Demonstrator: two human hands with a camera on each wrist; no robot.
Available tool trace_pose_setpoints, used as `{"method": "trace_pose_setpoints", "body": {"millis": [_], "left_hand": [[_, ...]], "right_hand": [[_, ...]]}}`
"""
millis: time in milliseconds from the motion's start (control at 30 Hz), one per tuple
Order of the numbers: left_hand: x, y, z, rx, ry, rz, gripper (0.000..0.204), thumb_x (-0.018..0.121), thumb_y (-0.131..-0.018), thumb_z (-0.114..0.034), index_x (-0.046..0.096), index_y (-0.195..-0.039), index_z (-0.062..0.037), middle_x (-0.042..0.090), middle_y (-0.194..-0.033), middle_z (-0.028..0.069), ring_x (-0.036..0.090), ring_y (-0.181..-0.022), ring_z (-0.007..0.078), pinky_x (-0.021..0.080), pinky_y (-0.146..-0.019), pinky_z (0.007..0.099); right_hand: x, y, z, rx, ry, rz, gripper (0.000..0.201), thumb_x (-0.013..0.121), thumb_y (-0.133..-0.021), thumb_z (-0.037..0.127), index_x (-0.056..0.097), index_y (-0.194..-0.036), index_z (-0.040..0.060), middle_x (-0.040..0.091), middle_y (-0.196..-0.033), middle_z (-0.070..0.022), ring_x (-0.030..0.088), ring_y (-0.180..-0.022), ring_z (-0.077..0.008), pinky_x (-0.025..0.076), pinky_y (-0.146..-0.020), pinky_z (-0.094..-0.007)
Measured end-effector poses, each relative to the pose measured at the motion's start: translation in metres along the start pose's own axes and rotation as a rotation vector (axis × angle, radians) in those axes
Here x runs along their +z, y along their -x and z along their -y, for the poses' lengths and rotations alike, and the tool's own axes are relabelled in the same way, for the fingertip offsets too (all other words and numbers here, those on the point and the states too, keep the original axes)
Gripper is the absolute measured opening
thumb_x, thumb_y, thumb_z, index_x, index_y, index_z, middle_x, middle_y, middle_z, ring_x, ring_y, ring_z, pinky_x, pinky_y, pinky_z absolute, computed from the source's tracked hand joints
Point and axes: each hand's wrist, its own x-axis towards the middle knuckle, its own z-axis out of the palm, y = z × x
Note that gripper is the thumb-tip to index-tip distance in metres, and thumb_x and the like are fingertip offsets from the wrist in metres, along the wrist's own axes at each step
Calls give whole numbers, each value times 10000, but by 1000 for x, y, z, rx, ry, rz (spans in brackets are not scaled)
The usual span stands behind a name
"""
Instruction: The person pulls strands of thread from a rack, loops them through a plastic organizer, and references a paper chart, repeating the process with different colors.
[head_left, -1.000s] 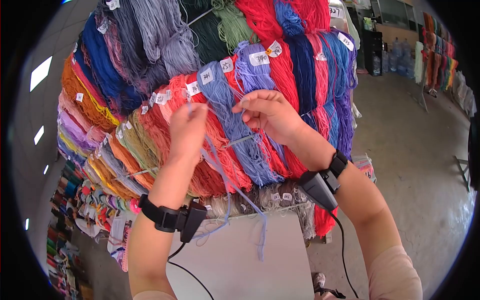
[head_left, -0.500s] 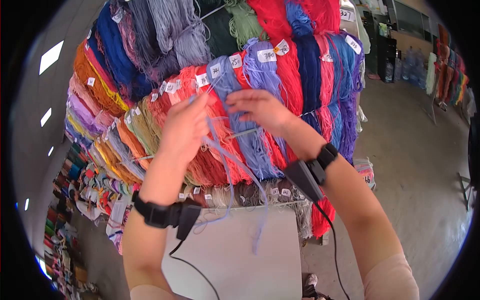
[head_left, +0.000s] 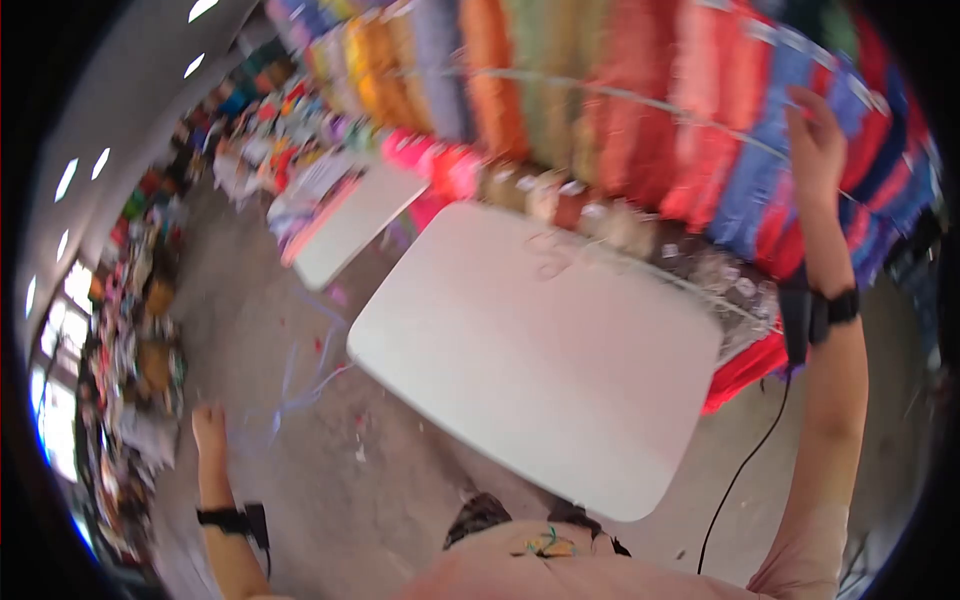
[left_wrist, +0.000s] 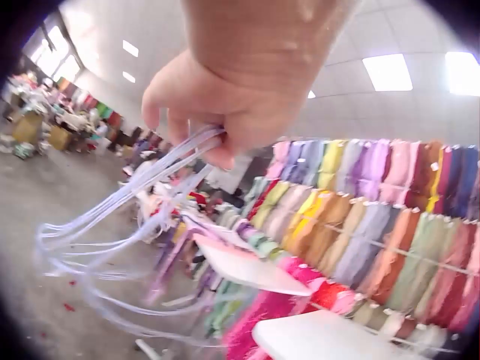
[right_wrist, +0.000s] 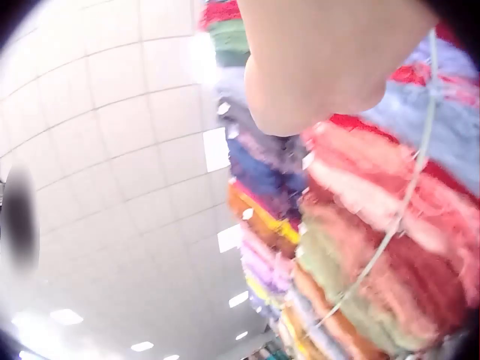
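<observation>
Out to the left in the head view, the left hand (head_left: 210, 432) grips pale blue yarn strands (head_left: 283, 405), which trail blurred beside it. The left wrist view shows the strands (left_wrist: 97, 214) looping down from the curled fingers of the hand (left_wrist: 217, 97). At the upper right, the right hand (head_left: 818, 150) is raised in front of the hanging skeins, nearest a blue skein (head_left: 752, 175), with thumb and finger apart and no yarn visible between them. Its fingertips are hidden in the right wrist view, where the hand (right_wrist: 315, 75) overlaps the skeins. Contact cannot be told.
A white table (head_left: 540, 350) stands before the body, with a smaller white tabletop (head_left: 355, 225) to its left. Rows of coloured skeins (head_left: 630, 130) hang on a rack behind. Piled yarn (head_left: 120, 330) lines the far left.
The left hand has swung from the skeins far out to the left, carrying the pale blue strands. The right hand stays by the rack, apart from the left. The head view has turned left and down.
</observation>
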Motion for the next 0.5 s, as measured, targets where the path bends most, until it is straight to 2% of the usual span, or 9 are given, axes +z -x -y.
{"method": "trace_pose_setpoints", "body": {"millis": [33,67,100,167,200,267,333,400,500], "left_hand": [[-20,5,-62,-5,170,21,327,510,-759,-215,428,-529,3,383,-443,84,357,-411,140,282,-408,321],[-29,5,-84,-31,231,95,305,489,-767,-205,424,-547,-3,398,-467,63,365,-436,125,278,-413,299],[-29,2,-92,96,379,128,285,473,-774,-199,444,-561,-11,400,-474,27,370,-444,106,278,-415,276],[-53,-8,-114,5,507,387,257,457,-828,-217,444,-632,-51,353,-512,-20,349,-483,68,290,-449,229],[-61,-18,-108,-22,620,470,253,460,-838,-234,475,-662,-52,351,-511,-39,323,-463,50,263,-429,212],[-77,-36,-89,-76,721,598,260,465,-846,-251,486,-676,-54,342,-508,-60,284,-444,30,221,-411,196],[-93,-51,-61,-76,791,686,262,464,-850,-256,496,-687,-53,326,-504,-75,261,-441,18,199,-407,189],[-78,-35,-34,-85,885,716,260,468,-851,-258,505,-698,-51,311,-502,-85,245,-440,9,182,-402,184],[-102,-60,35,-144,1006,716,244,480,-847,-249,518,-717,-45,293,-500,-91,233,-440,3,163,-393,179]], "right_hand": [[17,11,31,-19,-57,31,209,513,-775,63,564,-974,27,573,-882,-25,519,-731,-66,394,-589,-204],[39,30,84,-33,-115,60,204,511,-773,49,563,-968,19,571,-869,-24,503,-698,-62,388,-585,-203],[71,52,130,-102,-302,218,203,513,-769,44,559,-963,10,569,-861,-25,496,-687,-67,392,-590,-209],[139,104,229,-109,-550,583,212,524,-755,47,548,-958,-8,569,-847,-35,497,-699,-81,405,-607,-219],[176,126,279,-65,-606,796,225,533,-746,55,540,-959,-17,570,-842,-46,506,-722,-90,414,-619,-224],[250,171,364,-171,-745,1205,248,509,-763,13,527,-1009,-16,534,-992,-54,531,-695,-71,416,-570,-183],[319,214,442,-131,-897,1319,294,544,-747,47,508,-1024,-45,511,-1049,-87,542,-710,-80,431,-554,-204],[352,274,478,105,-951,1642,316,576,-744,106,514,-1014,-48,550,-957,-91,537,-644,-79,421,-503,-195],[407,303,550,354,-1043,1925,267,597,-741,146,554,-933,-35,580,-757,-64,505,-526,-66,386,-438,-186]]}}
